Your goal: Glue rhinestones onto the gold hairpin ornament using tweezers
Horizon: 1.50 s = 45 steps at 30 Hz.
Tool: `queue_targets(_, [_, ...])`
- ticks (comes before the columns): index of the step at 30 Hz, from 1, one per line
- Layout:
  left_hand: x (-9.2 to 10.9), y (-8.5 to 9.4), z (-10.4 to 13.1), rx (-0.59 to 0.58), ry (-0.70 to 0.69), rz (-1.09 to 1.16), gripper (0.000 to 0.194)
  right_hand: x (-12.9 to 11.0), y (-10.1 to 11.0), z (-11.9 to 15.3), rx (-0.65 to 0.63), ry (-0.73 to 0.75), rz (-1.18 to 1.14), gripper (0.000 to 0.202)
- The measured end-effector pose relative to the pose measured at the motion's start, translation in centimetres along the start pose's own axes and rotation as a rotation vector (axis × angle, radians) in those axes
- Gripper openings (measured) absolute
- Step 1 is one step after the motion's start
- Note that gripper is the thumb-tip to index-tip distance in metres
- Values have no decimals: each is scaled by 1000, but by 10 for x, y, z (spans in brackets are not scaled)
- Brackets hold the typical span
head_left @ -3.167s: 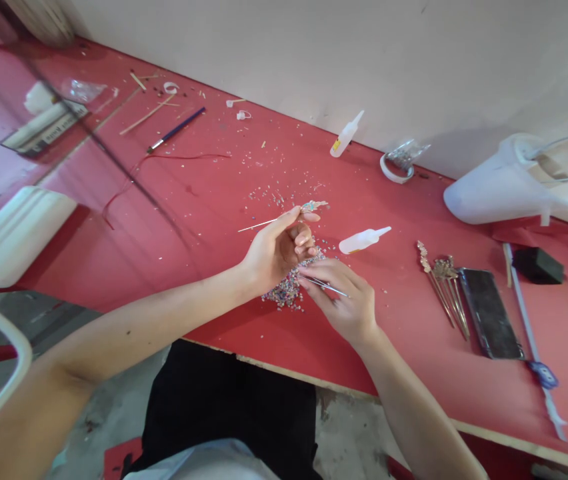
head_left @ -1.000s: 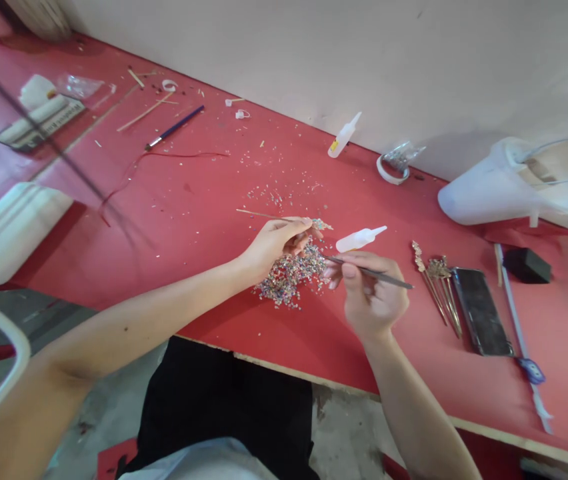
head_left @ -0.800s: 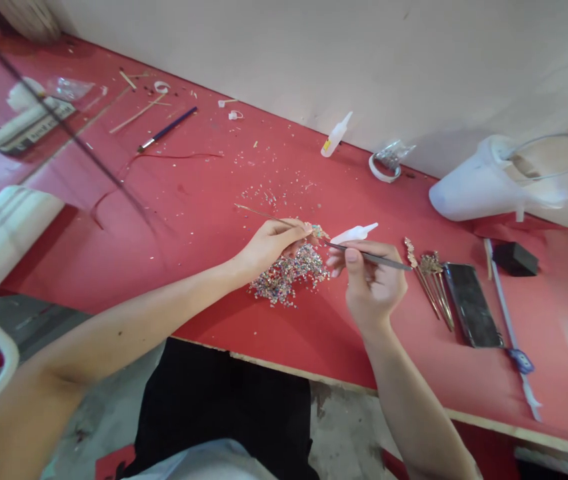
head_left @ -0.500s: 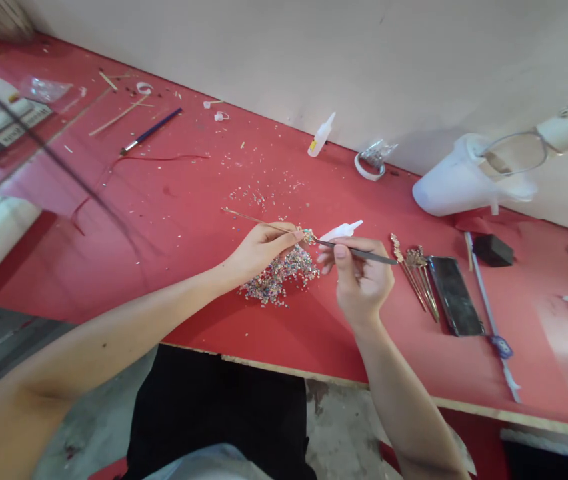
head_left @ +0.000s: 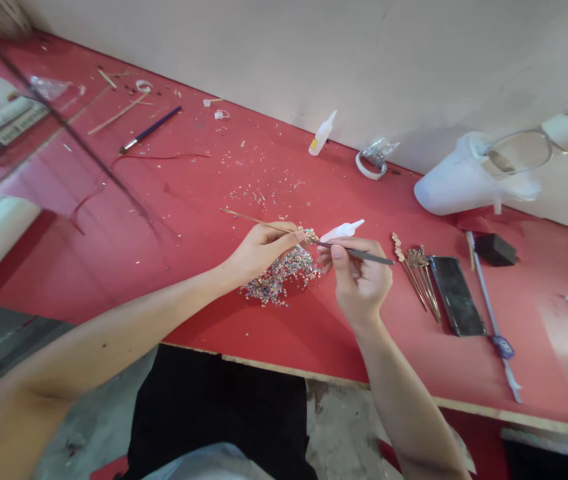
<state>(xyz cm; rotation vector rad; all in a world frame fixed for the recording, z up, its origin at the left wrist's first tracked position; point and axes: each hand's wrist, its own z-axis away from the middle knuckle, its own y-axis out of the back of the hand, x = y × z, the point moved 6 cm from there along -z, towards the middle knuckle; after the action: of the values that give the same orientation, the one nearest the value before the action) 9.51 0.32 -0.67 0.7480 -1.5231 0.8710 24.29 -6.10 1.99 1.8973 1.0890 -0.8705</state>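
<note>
My left hand (head_left: 267,245) pinches a gold hairpin (head_left: 244,217), its thin shaft pointing out to the left and its ornate head (head_left: 310,235) showing past the fingertips. In my right hand (head_left: 363,277) is a pair of dark tweezers (head_left: 369,256), held like a pen, with the tips at the hairpin's head. Whether the tips grip anything is too small to tell. Below the hands lies a pile of tiny multicoloured chips (head_left: 274,280). A white glue bottle (head_left: 344,231) lies just behind my right fingers, partly covered by them.
To the right are several gold hairpins (head_left: 421,267), a phone (head_left: 457,295), a black block (head_left: 495,250) and a long caliper-like tool (head_left: 494,313). Another glue bottle (head_left: 323,135), a ring of tape (head_left: 371,167) and a white jug (head_left: 457,177) stand along the wall. A paintbrush (head_left: 151,130) lies left.
The tweezers and my right hand have shifted slightly left, with the tips moving closer onto the hairpin's head. My left hand stays in place.
</note>
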Motion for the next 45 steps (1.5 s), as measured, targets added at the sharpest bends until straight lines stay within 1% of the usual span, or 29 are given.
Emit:
queue_targets(7, [1,1,0,11,2,16,27,0,1,1,12,10,-14,7])
queue_targets(10, [-2,1,-1,17,10,64,25,-1,0,1,10,26,-30,7])
queue_targets(13, [-4,3,-4,22,6,205,26,-2,0,2,7,61,-55,7])
queue_targets(15, [-6,5,-6,33,27,327,27,-3,-1,3,9,82,-59,7])
queue_targets(19, [-10,10,-10,91,137,564,29,-4,-2,5,-2,95,-44,8])
queue_targets(21, [-12,13,-11,136,195,632,29,-4,-2,6,-9,94,-57,8])
queue_targets(24, [-12,17,-11,192,218,666,28,-5,-3,6,-22,99,-101,9])
queue_targets(26, [-11,19,-12,205,219,675,27,-5,-5,7,-34,99,-109,11])
queue_targets(32, [-9,21,-12,220,207,648,28,1,-6,10,-74,67,-20,9])
queue_targets(35, [-6,23,-13,219,184,649,29,3,-8,8,-137,39,22,10])
queue_targets(40, [-4,26,-14,224,172,596,30,8,-26,4,-346,-5,179,10])
queue_targets(42, [-4,26,-14,217,162,602,30,11,-32,5,-391,-3,224,10])
queue_targets(45, [-5,25,-15,193,166,623,29,17,-39,7,-425,-5,247,11])
